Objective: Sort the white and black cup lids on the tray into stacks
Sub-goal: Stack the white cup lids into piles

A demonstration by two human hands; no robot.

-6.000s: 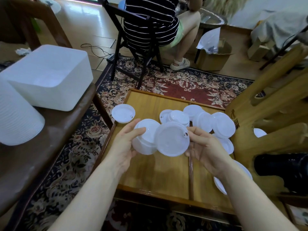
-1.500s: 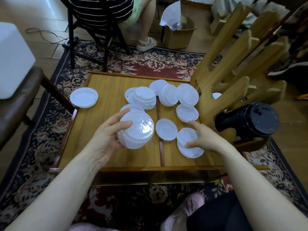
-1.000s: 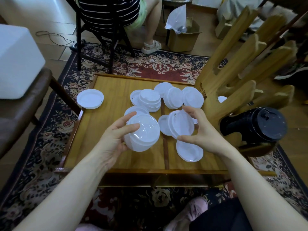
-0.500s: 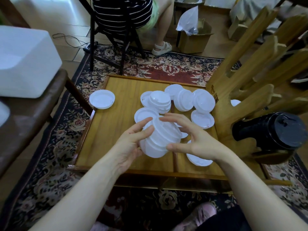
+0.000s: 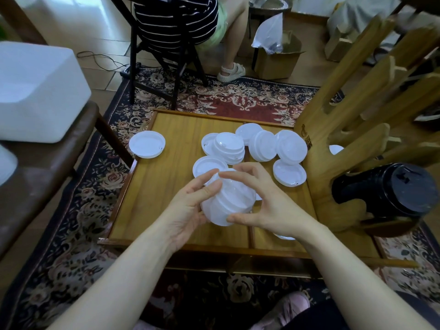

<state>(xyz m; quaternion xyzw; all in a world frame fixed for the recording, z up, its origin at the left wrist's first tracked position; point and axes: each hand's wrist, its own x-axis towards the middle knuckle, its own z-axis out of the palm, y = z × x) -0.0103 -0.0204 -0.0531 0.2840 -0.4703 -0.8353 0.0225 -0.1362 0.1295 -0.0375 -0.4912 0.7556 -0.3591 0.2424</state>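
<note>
I see both hands wrapped around 1 white stack (image 5: 228, 201) of lids, held tilted just above the tray (image 5: 166, 186). My left hand (image 5: 190, 206) cups its left side, thumb across the upper edge. My right hand (image 5: 259, 206) curls over the top and right side, thumb under the near edge, fingers arched over the far rim.

Beyond the hands, loose white lids lie on the tray: 1 lid (image 5: 209, 166) flat just past the left fingers, a leaning pile (image 5: 229, 147) behind it, more overlapped lids (image 5: 278, 146) to the right of that, and 1 flat lid (image 5: 289, 172) right of my right hand. A further lid edge (image 5: 284, 236) peeks out beneath my right wrist. 1 lone lid (image 5: 147, 144) sits over the tray's far-left rim.

To the right stands a wooden rack (image 5: 345, 144), touching the tray's right side; a black stack (image 5: 385, 189) of lids lies in its near slot, on its side.

On the left, a white tub (image 5: 35, 91) rests on a dark counter (image 5: 47, 167). Under everything is a patterned rug (image 5: 238, 101). At the far side a person (image 5: 181, 22) in a striped top sits on a black chair (image 5: 166, 55), beside a cardboard box (image 5: 278, 60).
</note>
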